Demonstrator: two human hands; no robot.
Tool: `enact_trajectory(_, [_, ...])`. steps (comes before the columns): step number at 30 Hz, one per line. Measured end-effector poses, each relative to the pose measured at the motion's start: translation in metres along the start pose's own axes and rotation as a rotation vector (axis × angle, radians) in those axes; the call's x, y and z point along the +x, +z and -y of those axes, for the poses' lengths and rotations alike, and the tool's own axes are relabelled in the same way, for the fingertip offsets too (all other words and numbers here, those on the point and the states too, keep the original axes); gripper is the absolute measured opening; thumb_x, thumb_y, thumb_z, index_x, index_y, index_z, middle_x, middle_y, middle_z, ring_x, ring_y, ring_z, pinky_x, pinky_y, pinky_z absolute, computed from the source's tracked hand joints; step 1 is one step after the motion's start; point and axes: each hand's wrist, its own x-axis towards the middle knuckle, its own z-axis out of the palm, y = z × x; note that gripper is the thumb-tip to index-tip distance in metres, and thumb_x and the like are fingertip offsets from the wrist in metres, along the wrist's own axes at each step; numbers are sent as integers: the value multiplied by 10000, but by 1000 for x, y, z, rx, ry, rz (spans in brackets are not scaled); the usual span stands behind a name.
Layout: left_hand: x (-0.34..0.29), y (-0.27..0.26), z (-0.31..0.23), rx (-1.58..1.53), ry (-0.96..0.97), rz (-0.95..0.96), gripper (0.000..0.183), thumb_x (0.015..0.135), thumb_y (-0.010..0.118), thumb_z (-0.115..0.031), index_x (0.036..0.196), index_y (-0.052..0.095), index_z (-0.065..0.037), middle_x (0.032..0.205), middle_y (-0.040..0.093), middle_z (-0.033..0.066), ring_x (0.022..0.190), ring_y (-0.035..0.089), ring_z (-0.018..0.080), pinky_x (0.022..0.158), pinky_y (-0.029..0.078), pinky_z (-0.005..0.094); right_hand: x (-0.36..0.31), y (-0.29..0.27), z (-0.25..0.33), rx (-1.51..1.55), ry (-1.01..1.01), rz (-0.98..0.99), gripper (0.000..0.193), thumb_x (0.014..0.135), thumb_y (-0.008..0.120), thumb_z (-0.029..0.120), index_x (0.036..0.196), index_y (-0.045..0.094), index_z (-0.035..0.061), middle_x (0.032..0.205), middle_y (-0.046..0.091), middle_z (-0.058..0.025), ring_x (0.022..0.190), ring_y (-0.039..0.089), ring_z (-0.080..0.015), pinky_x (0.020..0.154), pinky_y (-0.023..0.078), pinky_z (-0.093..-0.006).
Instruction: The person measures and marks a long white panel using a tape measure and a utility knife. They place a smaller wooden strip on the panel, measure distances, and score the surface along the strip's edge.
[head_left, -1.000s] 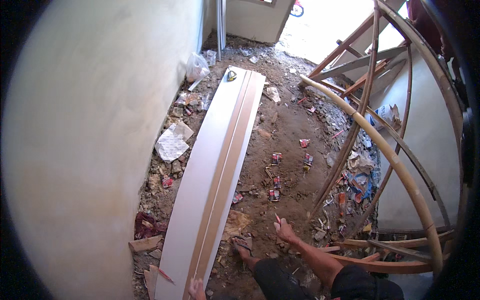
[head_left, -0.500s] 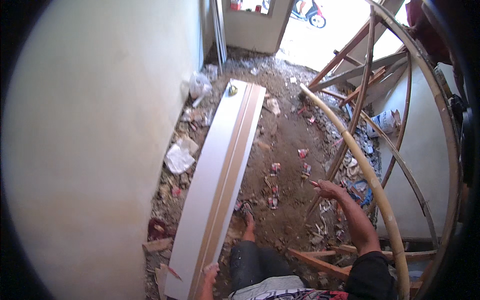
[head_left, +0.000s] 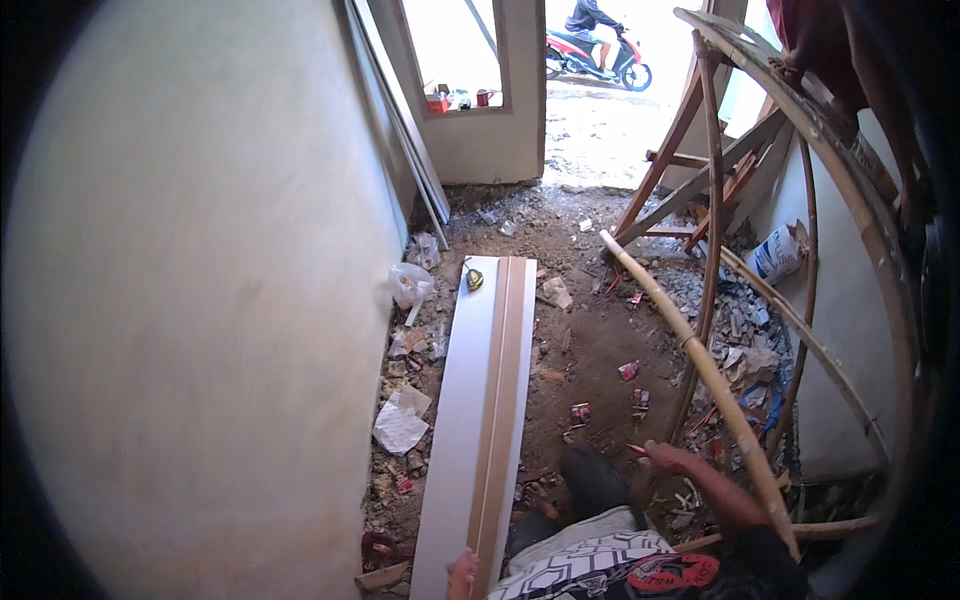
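Observation:
A long white panel (head_left: 452, 430) with brown lengthwise strips (head_left: 492, 420) lies on the dirt floor, running away from me. My left hand (head_left: 463, 573) rests at its near end, fingers curled in against the surface; whatever they may hold is hidden. Out to the right, above the ground, my right hand (head_left: 668, 458) is closed around a slim, red, pencil-like thing (head_left: 637, 449) whose tip points left. A yellow and black tape measure (head_left: 475, 282) sits on the white part at the panel's far end.
Bamboo poles (head_left: 690, 345) and a wooden frame (head_left: 672, 150) crowd the right, with another person's legs (head_left: 825, 60) above. A plaster wall (head_left: 220, 300) borders the left. Rubble, a plastic bag (head_left: 410, 285) and crumpled packets (head_left: 580, 414) litter the floor. Outside, someone rides a motorbike (head_left: 590, 60).
My view has tilted up, showing more of the doorway and window. Both hands appear lower in view and stay near the panel and off to the right. The motorbike has come further into sight.

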Motion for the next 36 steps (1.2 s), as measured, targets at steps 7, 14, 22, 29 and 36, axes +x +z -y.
enact_trajectory(7, [-6,89,-219,53,498,-153,343,942,641,-234,1259,587,-114,985,677,40,820,684,192,547,448,291,15,-175,76,487,-538,-561,228,942,603,226,955,429,78,719,433,-52,638,468,-206,599,415,-377])
enact_trajectory(14, [63,197,-299,-472,426,-9,369,940,628,-293,1238,582,-81,1015,669,94,918,645,223,655,498,329,26,-381,111,674,-562,-331,325,881,721,232,980,439,105,809,374,32,718,366,-78,622,335,-242])
enact_trajectory(22, [70,403,-393,465,395,-104,354,935,593,-465,972,675,-122,909,636,31,847,568,144,700,455,359,99,-371,51,779,-277,-403,230,865,677,64,987,483,79,845,459,17,746,453,-73,646,382,-241])
enact_trajectory(29, [124,477,-445,486,485,43,388,954,571,-383,1121,660,-44,936,656,88,835,591,242,774,485,406,202,-377,36,443,-288,-589,204,929,626,130,1083,538,29,902,506,-71,815,505,-165,734,452,-314])
enact_trajectory(36, [224,481,-507,194,278,-74,329,938,571,-410,831,628,-105,708,586,22,594,499,139,523,401,317,332,-494,62,409,-198,-607,385,973,602,184,1249,447,-35,1111,603,-254,1018,627,-391,846,484,-423])
